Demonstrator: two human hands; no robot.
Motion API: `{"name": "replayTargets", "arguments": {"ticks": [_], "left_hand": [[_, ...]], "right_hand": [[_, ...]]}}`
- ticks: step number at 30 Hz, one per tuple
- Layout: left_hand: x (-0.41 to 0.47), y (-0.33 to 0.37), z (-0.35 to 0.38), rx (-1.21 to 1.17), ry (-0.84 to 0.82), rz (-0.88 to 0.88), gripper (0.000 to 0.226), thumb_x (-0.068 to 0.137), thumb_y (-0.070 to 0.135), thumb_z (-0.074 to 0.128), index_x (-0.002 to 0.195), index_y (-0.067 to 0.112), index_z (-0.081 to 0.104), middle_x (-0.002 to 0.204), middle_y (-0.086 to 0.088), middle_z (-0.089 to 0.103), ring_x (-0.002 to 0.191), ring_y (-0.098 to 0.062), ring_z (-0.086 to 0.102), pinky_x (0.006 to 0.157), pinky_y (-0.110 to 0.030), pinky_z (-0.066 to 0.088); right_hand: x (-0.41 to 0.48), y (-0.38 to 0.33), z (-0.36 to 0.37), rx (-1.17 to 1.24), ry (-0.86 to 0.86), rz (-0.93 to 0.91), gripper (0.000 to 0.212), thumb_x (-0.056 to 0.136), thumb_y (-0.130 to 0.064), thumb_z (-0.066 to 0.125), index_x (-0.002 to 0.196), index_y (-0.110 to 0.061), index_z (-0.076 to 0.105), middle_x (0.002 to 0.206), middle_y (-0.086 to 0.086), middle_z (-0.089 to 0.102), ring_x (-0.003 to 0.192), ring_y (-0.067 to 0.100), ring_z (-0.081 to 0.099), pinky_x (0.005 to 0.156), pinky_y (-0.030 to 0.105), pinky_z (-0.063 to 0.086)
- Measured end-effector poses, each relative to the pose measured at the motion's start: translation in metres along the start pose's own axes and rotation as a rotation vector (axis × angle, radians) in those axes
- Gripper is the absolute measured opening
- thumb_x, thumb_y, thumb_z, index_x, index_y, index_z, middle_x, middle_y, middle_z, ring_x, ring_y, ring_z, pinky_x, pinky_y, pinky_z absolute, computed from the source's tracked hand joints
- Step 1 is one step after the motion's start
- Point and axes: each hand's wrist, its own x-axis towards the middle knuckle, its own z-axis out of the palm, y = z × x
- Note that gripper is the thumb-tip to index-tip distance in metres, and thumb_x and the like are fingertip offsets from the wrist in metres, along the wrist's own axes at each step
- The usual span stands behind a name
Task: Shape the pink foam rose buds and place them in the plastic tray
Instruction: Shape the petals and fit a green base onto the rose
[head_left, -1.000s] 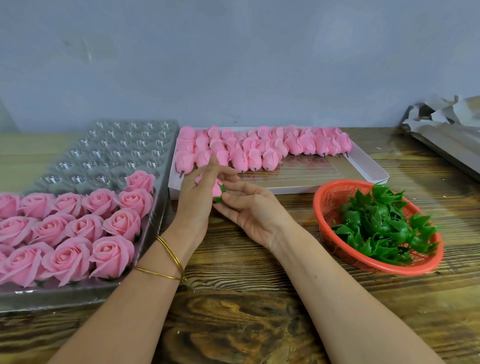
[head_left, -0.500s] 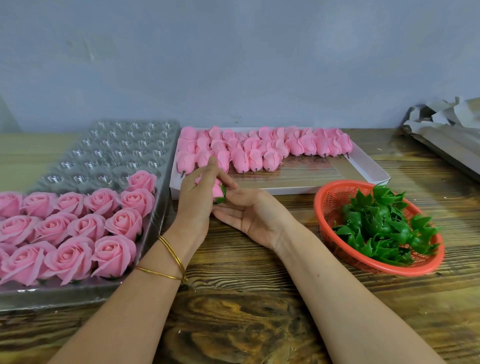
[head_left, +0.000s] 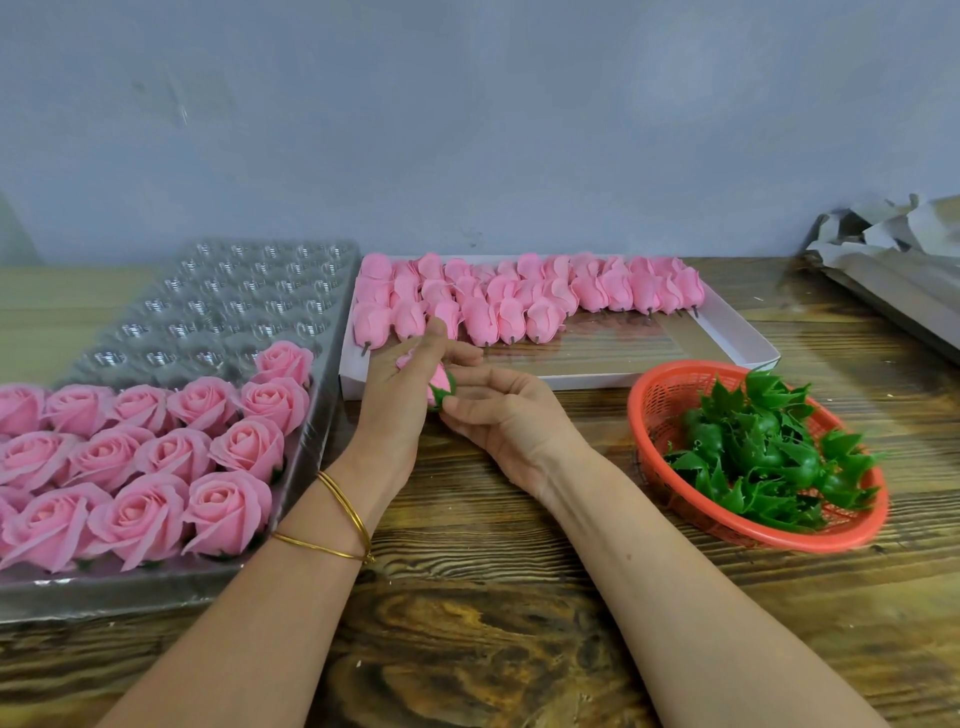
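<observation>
A pink foam rose bud (head_left: 439, 383) with a green base sits between both hands above the table's middle. My left hand (head_left: 397, 400) grips it from the left, fingers curled round the petals. My right hand (head_left: 506, 415) holds its green base from the right, fingertips against it. Most of the bud is hidden by my fingers. The clear plastic tray (head_left: 249, 301) lies at the left; its near half holds several opened pink roses (head_left: 156, 457). Unshaped pink buds (head_left: 519, 301) lie in rows in a white box (head_left: 737, 338) behind my hands.
A red plastic basket (head_left: 654, 410) with several green calyx pieces (head_left: 763, 452) stands at the right on the wooden table (head_left: 493, 597). Crumpled grey paper (head_left: 893, 254) lies at the far right. A grey wall stands behind.
The bud has turned a little between my hands, and more of its green base shows. My right hand's fingers have shifted slightly on it. Both hands stay in the same place.
</observation>
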Motion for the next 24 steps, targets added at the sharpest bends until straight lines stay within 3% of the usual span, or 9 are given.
{"name": "replayTargets", "arguments": {"ticks": [3,7,10,16,20,24], "left_hand": [[0.0008,0.0004,0.0019,-0.027,0.012,0.010,0.046,0.098,0.032,0.050,0.063,0.007,0.065,0.082,-0.007,0.073,0.085,-0.018,0.067,0.087,-0.033,0.049],[-0.0009,0.0010,0.0035,-0.050,0.025,0.031,0.048,0.099,0.031,0.048,0.057,0.008,0.055,0.077,-0.006,0.071,0.077,-0.013,0.067,0.069,-0.018,0.050],[-0.0016,0.0009,0.0041,-0.069,0.030,0.055,0.053,0.100,0.030,0.047,0.051,0.013,0.053,0.073,-0.004,0.070,0.076,-0.012,0.066,0.070,-0.019,0.050],[-0.0018,0.0018,0.0031,-0.099,0.022,0.064,0.057,0.100,0.032,0.046,0.045,0.018,0.055,0.073,-0.005,0.071,0.073,-0.009,0.068,0.064,-0.016,0.052],[-0.0007,0.0014,0.0014,-0.094,0.019,0.047,0.056,0.100,0.033,0.047,0.046,0.018,0.056,0.074,-0.006,0.070,0.074,-0.010,0.068,0.065,-0.017,0.052],[-0.0007,0.0016,0.0005,-0.052,0.007,0.035,0.047,0.098,0.027,0.049,0.056,0.018,0.068,0.078,-0.007,0.071,0.081,-0.015,0.067,0.069,-0.024,0.055]], "right_hand": [[0.0009,0.0014,0.0018,0.015,0.016,-0.044,0.031,0.080,0.026,0.053,0.104,0.008,0.062,0.082,0.004,0.073,0.082,0.020,0.066,0.078,0.026,0.056],[0.0003,0.0014,0.0036,0.080,-0.027,-0.025,0.028,0.084,0.024,0.051,0.104,0.006,0.060,0.085,0.010,0.072,0.083,0.021,0.068,0.084,0.029,0.056],[-0.0005,-0.0022,0.0036,0.084,-0.048,0.028,0.021,0.088,0.015,0.051,0.103,0.005,0.061,0.093,0.014,0.065,0.088,0.020,0.066,0.093,0.031,0.054],[-0.0017,-0.0060,0.0012,0.063,-0.035,0.139,0.017,0.093,-0.005,0.052,0.104,-0.004,0.064,0.091,0.015,0.066,0.079,0.022,0.067,0.075,0.026,0.059],[-0.0026,-0.0057,0.0007,0.054,-0.069,0.133,0.017,0.095,-0.002,0.050,0.096,-0.006,0.066,0.082,0.012,0.071,0.074,0.021,0.071,0.070,0.025,0.060],[-0.0014,-0.0039,-0.0015,0.038,-0.086,0.119,0.019,0.095,0.003,0.050,0.107,0.001,0.065,0.091,0.013,0.070,0.078,0.019,0.070,0.071,0.024,0.059]]}}
